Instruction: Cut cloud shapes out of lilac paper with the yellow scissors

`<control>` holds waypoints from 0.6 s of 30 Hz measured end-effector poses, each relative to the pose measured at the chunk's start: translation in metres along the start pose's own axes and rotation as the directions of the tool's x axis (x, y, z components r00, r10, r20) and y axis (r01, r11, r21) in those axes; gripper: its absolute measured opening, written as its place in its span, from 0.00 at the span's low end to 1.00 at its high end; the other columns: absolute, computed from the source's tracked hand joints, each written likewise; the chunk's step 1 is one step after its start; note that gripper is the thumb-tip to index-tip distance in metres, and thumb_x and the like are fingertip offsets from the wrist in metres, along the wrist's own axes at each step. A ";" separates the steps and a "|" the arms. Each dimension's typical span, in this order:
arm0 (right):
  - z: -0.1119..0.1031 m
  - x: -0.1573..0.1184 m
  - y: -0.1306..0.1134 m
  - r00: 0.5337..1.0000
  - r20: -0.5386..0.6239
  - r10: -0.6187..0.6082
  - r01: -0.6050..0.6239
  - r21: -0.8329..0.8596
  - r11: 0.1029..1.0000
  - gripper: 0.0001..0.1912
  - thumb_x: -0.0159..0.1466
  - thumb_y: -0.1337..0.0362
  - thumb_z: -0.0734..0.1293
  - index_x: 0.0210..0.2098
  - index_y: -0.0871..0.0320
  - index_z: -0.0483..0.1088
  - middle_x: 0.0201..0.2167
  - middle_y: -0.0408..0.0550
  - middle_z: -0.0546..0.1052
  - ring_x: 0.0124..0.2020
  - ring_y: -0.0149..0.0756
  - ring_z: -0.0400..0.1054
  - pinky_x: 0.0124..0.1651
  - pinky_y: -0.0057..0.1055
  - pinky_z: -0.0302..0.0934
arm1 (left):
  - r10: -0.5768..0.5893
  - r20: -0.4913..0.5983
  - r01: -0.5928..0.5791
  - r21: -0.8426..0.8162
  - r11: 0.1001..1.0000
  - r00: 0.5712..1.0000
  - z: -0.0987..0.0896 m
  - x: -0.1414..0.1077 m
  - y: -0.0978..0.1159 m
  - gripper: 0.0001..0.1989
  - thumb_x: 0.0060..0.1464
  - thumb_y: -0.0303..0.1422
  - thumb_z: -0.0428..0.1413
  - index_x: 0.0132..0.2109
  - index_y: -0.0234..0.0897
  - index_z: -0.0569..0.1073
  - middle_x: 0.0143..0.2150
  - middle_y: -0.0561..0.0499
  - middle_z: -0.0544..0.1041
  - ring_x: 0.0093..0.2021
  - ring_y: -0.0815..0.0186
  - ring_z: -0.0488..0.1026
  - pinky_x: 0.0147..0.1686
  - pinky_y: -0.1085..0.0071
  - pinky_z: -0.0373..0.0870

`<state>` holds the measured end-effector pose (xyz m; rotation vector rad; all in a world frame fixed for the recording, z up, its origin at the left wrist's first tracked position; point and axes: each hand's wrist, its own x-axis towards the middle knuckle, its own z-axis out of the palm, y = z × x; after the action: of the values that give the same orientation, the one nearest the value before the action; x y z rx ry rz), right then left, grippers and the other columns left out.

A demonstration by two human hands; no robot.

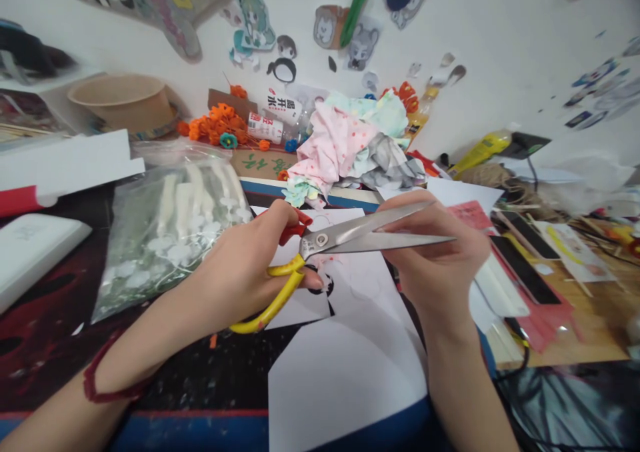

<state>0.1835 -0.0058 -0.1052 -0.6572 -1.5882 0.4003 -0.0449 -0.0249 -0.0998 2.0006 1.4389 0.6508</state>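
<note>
My left hand (235,265) grips a pair of scissors (323,240) by its handles, one yellow and one red. The steel blades stand slightly apart and point to the right. Behind the blade tips, my right hand (440,259) has its fingers curled in; the blades partly cover it, and whatever it pinches is hidden. Beneath both hands lie white paper sheets (345,372), one with a small black-and-white printed figure (327,283), partly covered by the left thumb.
A clear bag (150,239) of pale sticks and white pieces lies left, near a white box (37,252). Crumpled pastel cloth (340,139), orange flowers (220,122) and bottles line the wall. Dark phone-like slabs (525,272) lie at right. A round tan container (120,99) stands back left.
</note>
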 end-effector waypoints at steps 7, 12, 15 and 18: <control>-0.001 0.001 -0.005 0.999 0.020 -0.051 0.052 -0.051 0.997 0.14 0.55 0.78 0.74 0.33 0.52 0.80 0.33 0.44 0.81 0.38 0.38 0.75 0.41 0.39 0.71 | 0.063 -0.027 -0.062 0.017 0.998 0.998 0.000 0.001 -0.004 0.25 0.50 0.53 0.57 0.45 0.42 0.61 0.45 0.39 0.79 0.43 0.38 0.80 0.41 0.40 0.74; -0.001 0.001 -0.004 0.996 0.014 -0.088 0.089 -0.077 0.993 0.15 0.55 0.79 0.74 0.34 0.51 0.80 0.34 0.44 0.81 0.39 0.38 0.75 0.40 0.39 0.71 | 0.102 -0.025 -0.102 0.030 0.994 0.994 -0.001 0.001 -0.006 0.23 0.51 0.50 0.58 0.47 0.43 0.61 0.46 0.40 0.80 0.43 0.39 0.80 0.41 0.42 0.74; -0.001 0.001 -0.004 0.994 0.010 -0.106 0.107 -0.076 0.991 0.16 0.54 0.80 0.73 0.34 0.51 0.79 0.32 0.43 0.80 0.38 0.38 0.75 0.39 0.38 0.70 | 0.063 -0.015 -0.063 0.026 0.998 0.998 -0.001 0.002 -0.004 0.24 0.50 0.51 0.58 0.46 0.42 0.61 0.47 0.39 0.80 0.44 0.37 0.80 0.42 0.40 0.74; -0.001 0.001 -0.003 0.994 0.004 -0.110 0.110 -0.063 0.992 0.15 0.54 0.80 0.74 0.33 0.52 0.79 0.31 0.43 0.80 0.38 0.38 0.75 0.39 0.37 0.70 | 0.027 0.001 -0.027 0.018 0.999 1.000 -0.002 0.003 -0.002 0.25 0.49 0.53 0.58 0.45 0.42 0.61 0.46 0.39 0.80 0.44 0.37 0.79 0.44 0.39 0.73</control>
<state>0.1836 -0.0080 -0.1025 -0.6144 -1.6348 0.2700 -0.0463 -0.0218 -0.0996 2.0368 1.4246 0.6500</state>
